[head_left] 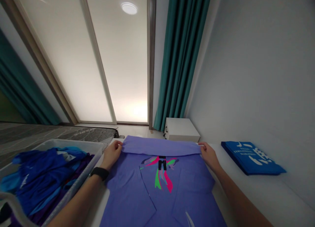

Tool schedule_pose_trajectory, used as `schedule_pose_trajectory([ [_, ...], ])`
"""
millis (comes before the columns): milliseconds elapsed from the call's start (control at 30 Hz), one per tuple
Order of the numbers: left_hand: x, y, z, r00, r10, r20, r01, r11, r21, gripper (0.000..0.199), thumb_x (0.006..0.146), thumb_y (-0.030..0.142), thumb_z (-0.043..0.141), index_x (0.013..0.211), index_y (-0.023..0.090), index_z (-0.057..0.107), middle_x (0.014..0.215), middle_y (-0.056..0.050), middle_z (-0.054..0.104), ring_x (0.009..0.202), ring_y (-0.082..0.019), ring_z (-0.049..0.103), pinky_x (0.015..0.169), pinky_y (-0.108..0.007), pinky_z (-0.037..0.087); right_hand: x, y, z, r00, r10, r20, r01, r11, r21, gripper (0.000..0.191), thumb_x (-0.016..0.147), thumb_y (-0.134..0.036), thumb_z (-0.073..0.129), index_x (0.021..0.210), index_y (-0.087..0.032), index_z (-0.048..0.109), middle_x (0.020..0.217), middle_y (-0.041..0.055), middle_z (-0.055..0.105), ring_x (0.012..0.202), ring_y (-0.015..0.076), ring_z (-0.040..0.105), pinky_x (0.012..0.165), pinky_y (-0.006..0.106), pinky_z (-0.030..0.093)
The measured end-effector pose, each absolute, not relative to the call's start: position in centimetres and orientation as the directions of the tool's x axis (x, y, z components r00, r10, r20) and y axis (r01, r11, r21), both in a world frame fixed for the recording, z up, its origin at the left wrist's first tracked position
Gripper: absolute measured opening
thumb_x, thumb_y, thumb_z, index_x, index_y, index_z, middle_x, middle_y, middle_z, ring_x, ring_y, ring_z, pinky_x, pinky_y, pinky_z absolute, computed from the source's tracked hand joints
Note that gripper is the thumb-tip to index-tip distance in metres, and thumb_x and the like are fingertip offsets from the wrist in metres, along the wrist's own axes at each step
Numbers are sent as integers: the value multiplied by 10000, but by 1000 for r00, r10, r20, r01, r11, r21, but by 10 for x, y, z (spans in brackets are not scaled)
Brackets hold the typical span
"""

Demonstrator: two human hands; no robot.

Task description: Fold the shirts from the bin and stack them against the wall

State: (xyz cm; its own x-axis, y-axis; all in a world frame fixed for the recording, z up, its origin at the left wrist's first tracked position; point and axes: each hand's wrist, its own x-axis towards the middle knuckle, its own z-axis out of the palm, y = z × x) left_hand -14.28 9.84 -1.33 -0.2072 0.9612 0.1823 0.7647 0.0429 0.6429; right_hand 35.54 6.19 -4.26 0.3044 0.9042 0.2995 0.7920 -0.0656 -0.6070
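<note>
A purple T-shirt (162, 197) with a pink, green and black print lies spread on a white table (236, 184). Its far edge is folded over toward me in a straight band. At the left end of this band, my left hand (113, 152), with a black band on the wrist, pinches the cloth. My right hand (208, 153) pinches the opposite end. The near part of the shirt runs out of view at the bottom.
A white basket (98, 148) of crumpled blue and purple clothes (46, 171) stands at left. At right, a folded blue garment (252, 158) with white lettering lies by the wall. Beyond the table are a white cabinet (182, 128) and teal curtain (180, 63).
</note>
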Motion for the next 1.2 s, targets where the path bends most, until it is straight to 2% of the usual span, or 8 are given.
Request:
schedule_pose_trajectory([
  [67, -138, 93, -11, -151, 975, 165, 876, 55, 478, 150, 819, 271, 486, 861, 219, 621, 704, 3, 660, 762, -223, 638, 731, -312, 397, 355, 63, -46, 273, 920, 281, 830, -78, -552, 295, 811, -270, 366, 917, -204, 633, 675, 17, 618, 628, 195, 587, 625, 283, 414],
  [133, -134, 89, -10, -145, 979, 142, 912, 77, 402, 179, 860, 280, 453, 893, 226, 621, 766, -4, 691, 796, -230, 649, 761, -331, 383, 353, 63, -51, 236, 929, 284, 868, -70, -492, 277, 832, -269, 382, 929, -210, 634, 774, 40, 660, 713, 200, 617, 695, 289, 425],
  [300, -133, 88, -12, -120, 983, 135, 918, 58, 392, 225, 891, 311, 433, 1030, 228, 590, 813, -1, 693, 805, -218, 657, 741, -314, 376, 354, 61, -58, 167, 945, 282, 922, -48, -385, 315, 865, -301, 391, 1076, -197, 601, 748, 30, 643, 691, 200, 610, 703, 291, 421],
  [533, -139, 91, -14, -178, 964, 198, 891, 72, 448, 229, 883, 277, 405, 1007, 224, 590, 744, 5, 660, 736, -198, 652, 662, -269, 393, 359, 60, -60, 190, 935, 298, 905, -49, -423, 315, 819, -248, 379, 1013, -211, 624, 667, -7, 586, 632, 184, 572, 662, 282, 412],
  [700, -138, 92, -13, -170, 968, 184, 905, 80, 417, 257, 882, 338, 426, 1033, 232, 605, 756, 1, 683, 748, -220, 654, 662, -281, 382, 358, 58, -56, 136, 946, 295, 916, -6, -401, 306, 780, -241, 416, 977, -210, 649, 667, -5, 583, 690, 192, 580, 695, 290, 405],
  [900, -141, 94, -15, -180, 963, 203, 889, 70, 453, 257, 851, 292, 423, 1027, 235, 601, 722, 17, 672, 703, -199, 644, 644, -266, 387, 366, 54, -50, 127, 953, 275, 861, 32, -508, 362, 771, -247, 422, 1053, -203, 645, 601, -36, 530, 603, 175, 548, 647, 281, 398],
  [1033, -140, 93, -15, -172, 967, 188, 907, 81, 413, 250, 843, 295, 434, 1004, 242, 618, 741, 14, 685, 724, -215, 654, 643, -278, 383, 362, 52, -50, 77, 966, 246, 919, 27, -393, 328, 726, -213, 473, 983, -217, 678, 634, -23, 563, 714, 190, 568, 733, 305, 368],
  [1200, -139, 93, -14, -165, 969, 185, 912, 79, 403, 238, 856, 317, 451, 992, 248, 634, 738, 12, 696, 754, -219, 668, 679, -288, 408, 354, 47, -50, 67, 956, 287, 970, 5, -245, 323, 772, -201, 473, 1019, -233, 679, 787, 18, 639, 866, 215, 559, 792, 334, 327],
])
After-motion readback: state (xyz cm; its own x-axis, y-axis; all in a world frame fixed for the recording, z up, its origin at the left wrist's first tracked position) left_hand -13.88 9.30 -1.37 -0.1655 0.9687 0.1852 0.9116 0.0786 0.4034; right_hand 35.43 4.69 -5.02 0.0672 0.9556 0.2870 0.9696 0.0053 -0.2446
